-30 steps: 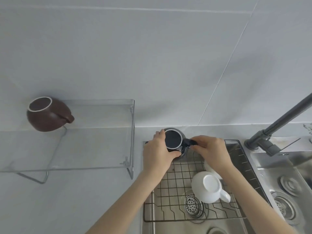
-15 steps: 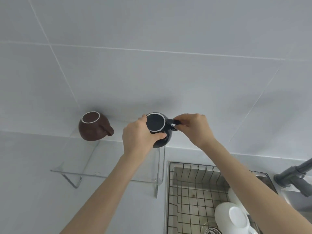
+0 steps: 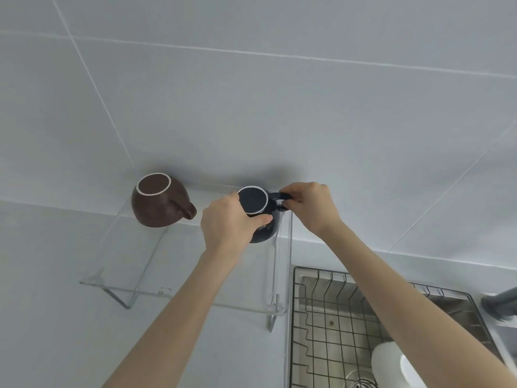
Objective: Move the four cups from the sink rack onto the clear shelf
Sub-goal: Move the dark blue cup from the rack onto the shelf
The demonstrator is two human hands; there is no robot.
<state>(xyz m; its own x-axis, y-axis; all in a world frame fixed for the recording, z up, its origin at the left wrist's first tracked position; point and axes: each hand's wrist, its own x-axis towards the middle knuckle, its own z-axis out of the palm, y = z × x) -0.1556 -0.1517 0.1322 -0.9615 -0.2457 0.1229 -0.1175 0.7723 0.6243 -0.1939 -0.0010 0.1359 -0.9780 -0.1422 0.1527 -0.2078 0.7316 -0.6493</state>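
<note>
Head view: dark cup (image 3: 261, 219) gripped upside down by left hand (image 3: 226, 222), handle pinched by right hand (image 3: 307, 204), over shelf's (image 3: 173, 289) right back corner.

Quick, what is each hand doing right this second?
Left hand: closed around the body of the dark blue cup.
Right hand: pinching that cup's handle.
</note>
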